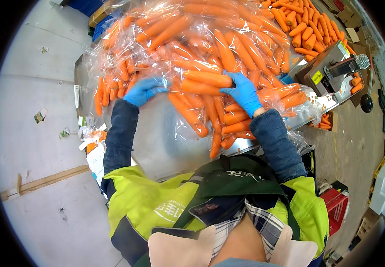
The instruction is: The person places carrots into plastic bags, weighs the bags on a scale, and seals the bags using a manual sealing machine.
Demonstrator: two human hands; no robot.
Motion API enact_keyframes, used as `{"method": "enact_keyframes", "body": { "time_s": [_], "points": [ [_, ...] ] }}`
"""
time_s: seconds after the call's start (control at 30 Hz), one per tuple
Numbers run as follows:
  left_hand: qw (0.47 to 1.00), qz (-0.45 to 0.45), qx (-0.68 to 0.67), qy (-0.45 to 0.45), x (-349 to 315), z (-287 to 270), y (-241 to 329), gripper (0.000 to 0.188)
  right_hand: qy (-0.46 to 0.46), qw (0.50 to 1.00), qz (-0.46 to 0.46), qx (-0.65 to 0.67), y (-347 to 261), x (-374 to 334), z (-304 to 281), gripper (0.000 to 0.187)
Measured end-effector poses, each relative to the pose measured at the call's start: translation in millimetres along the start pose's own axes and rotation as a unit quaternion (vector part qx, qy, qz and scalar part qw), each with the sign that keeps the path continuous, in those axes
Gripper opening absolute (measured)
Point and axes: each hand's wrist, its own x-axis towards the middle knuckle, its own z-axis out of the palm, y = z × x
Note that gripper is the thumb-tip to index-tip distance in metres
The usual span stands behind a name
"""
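Note:
A clear plastic bag of carrots [208, 83] lies across the front of a large heap of bagged carrots [210, 40]. Wearing a blue glove, my right hand [244, 94] grips its right end, thumb below and fingers above. My left hand [145, 91], also gloved in blue, is closed at the bag's left end, its fingertips pinching the loose plastic. More bagged carrots [190, 113] rest just below, toward me. Others [286, 95] lie right of my right hand.
Under the bags is a metal table [157, 142]. A bag-sealing device [330, 71] with a black-knobbed lever [366, 103] stands at the right. Loose carrots [308, 26] are piled at the far right. Papers [95, 155] hang by the left edge; a red container [334, 209] sits lower right.

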Motion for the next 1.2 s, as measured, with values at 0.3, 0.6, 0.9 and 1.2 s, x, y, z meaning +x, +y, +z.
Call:
{"method": "enact_keyframes", "body": {
  "time_s": [0.3, 0.6, 0.9, 1.2],
  "points": [
    [0.978, 0.112, 0.007, 0.176, 43.0, 40.5, 6.5, 0.044, -0.052, 0.991, 0.103, 0.071, -6.4, 6.3, -10.2, 0.051],
    [0.948, -0.035, 0.313, 0.046, 22.6, 26.6, -17.7, 0.038, -0.106, 0.898, 0.100, 0.416, -11.3, 13.3, -29.9, 0.047],
    [0.987, -0.021, -0.120, 0.100, 52.5, 53.3, 0.2, 0.030, -0.134, 0.927, 0.099, 0.337, 5.3, 11.5, -22.6, 0.053],
    [0.961, -0.130, -0.223, -0.098, 49.1, 28.3, 7.5, 0.030, 0.030, 0.940, 0.128, 0.315, 3.8, 7.6, -1.6, 0.043]
  ]
}}
